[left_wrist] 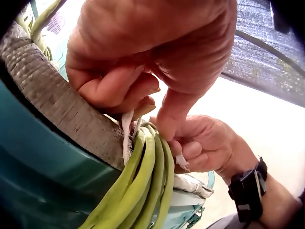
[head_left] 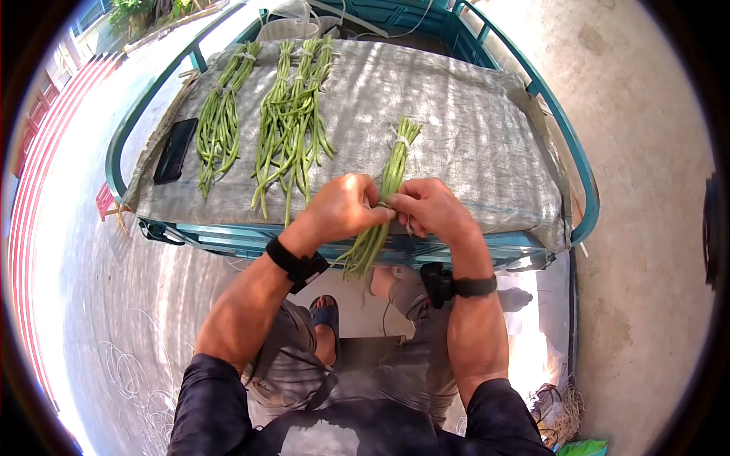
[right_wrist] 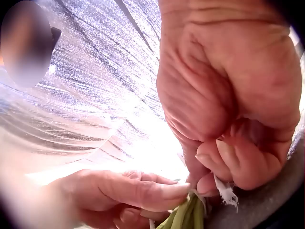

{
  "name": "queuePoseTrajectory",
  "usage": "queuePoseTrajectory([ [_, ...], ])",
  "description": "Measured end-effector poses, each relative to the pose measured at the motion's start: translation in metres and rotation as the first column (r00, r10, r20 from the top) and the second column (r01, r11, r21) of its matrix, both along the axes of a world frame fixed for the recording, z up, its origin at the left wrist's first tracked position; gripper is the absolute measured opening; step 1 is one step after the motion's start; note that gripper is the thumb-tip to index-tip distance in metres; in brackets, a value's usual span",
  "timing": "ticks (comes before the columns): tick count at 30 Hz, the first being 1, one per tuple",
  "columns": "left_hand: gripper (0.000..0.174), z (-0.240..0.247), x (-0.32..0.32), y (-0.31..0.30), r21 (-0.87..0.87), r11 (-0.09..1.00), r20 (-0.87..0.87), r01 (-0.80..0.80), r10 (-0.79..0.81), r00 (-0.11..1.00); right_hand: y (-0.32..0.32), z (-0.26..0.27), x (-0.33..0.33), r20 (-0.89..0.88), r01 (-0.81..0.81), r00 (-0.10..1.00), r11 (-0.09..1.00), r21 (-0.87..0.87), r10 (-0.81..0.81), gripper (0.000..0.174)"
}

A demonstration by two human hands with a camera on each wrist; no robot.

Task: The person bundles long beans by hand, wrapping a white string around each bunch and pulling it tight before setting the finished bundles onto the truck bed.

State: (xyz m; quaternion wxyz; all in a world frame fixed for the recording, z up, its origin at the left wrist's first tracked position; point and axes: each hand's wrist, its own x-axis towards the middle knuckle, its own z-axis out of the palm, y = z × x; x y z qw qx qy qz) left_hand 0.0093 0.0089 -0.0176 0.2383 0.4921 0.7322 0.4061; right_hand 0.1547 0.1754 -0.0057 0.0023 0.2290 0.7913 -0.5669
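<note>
A bunch of long green beans (head_left: 395, 169) lies over the near edge of the covered cart bed, its lower ends hanging past it. A white tie (head_left: 401, 139) circles its upper part. Lower down, both hands meet at a second white strip (left_wrist: 127, 136) around the beans. My left hand (head_left: 344, 207) pinches this strip on the left side, fingers curled and thumb against the beans. From the right, my right hand (head_left: 437, 210) grips the strip between thumb and fingers; its frayed end (right_wrist: 228, 196) sticks out below the curled fingers.
More tied bean bunches (head_left: 225, 114) (head_left: 293, 121) lie on the grey woven sheet (head_left: 464, 137) to the left. A black phone (head_left: 176, 150) rests near the left edge. Teal rails (head_left: 566, 144) border the cart, and a white bucket (head_left: 289, 29) stands behind.
</note>
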Motion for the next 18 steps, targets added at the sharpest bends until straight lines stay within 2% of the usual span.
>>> queuePoseTrajectory([
  [5, 0.032, -0.012, 0.001, 0.005, 0.072, 0.995, -0.080, -0.063, 0.069, 0.994, -0.001, 0.003, 0.002, -0.036, -0.008, 0.999, 1.000, 0.009, 0.009, 0.023],
  [8, 0.031, -0.016, 0.000, 0.004, 0.108, 0.993, -0.077, -0.055, 0.063, 0.995, 0.008, -0.004, 0.008, -0.119, -0.009, 0.993, 1.000, -0.019, 0.007, 0.015],
  [11, 0.033, -0.015, -0.003, 0.003, 0.099, 0.995, -0.045, 0.015, -0.011, 0.999, 0.008, 0.000, 0.010, -0.155, -0.006, 0.988, 0.998, -0.069, -0.005, 0.014],
  [14, 0.034, -0.008, -0.006, 0.002, 0.040, 0.998, 0.050, 0.040, -0.042, 0.998, 0.011, -0.003, 0.008, -0.219, -0.035, 0.975, 0.999, 0.020, 0.039, 0.014],
  [18, 0.034, -0.010, -0.009, 0.001, 0.049, 0.997, 0.058, 0.067, -0.069, 0.996, 0.006, 0.007, 0.007, -0.187, -0.008, 0.982, 0.998, 0.070, 0.021, 0.014],
])
